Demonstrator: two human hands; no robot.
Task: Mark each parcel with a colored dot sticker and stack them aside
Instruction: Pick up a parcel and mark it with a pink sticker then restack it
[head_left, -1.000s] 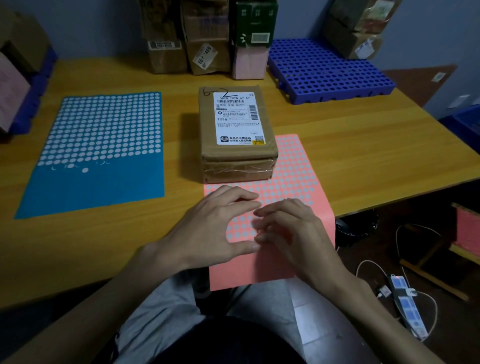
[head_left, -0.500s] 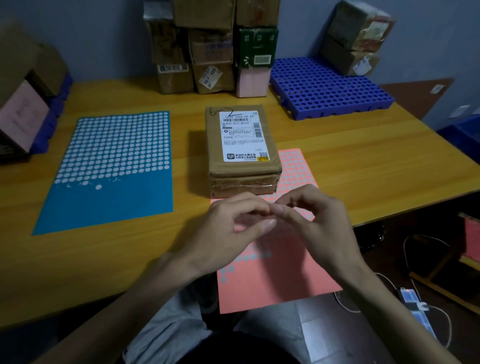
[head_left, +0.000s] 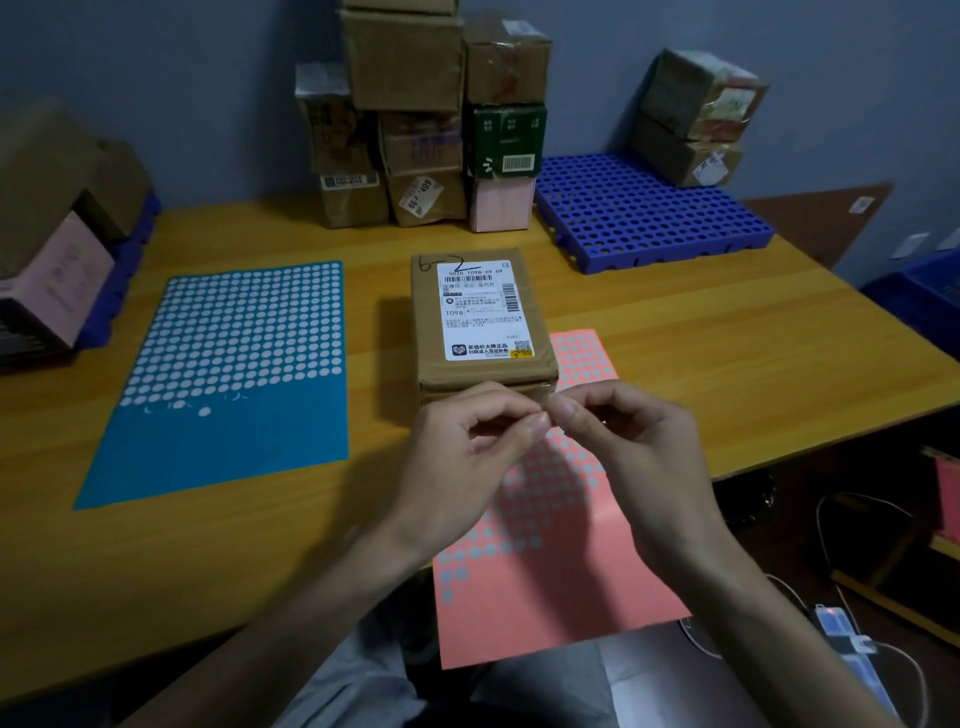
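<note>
- Head view: your left hand (head_left: 467, 457) and right hand (head_left: 634, 447) are raised above the table (head_left: 727, 364), just in front of the parcel's near end.
- Both hands are narrow. The fingers are curled, and each thumb and forefinger is drawn to a pinch.
- The tips of the two pinches touch each other. Whether a dot is between them I cannot tell; anything there is too small to make out.
- The parcel (head_left: 483, 322), a brown taped box, lies flat at the middle of the table with its white shipping label (head_left: 485, 312) facing up. No coloured dot shows on its top.
- The pink sticker sheet (head_left: 561, 571) lies under your hands. The parcel covers its far left corner, and its near end hangs past the table edge over your lap. Many of its dot places are already peeled.
- The blue sticker sheet (head_left: 223, 395) lies flat to the left, well apart from the parcel. Its upper part is full of pale rounds.
- A stack of boxes (head_left: 415, 130) stands against the wall behind the parcel.
- To the right, a blue perforated pallet (head_left: 649, 218) carries two more boxes (head_left: 696, 119) at its far corner.
- More boxes (head_left: 52, 208) stand at the left edge.
</note>
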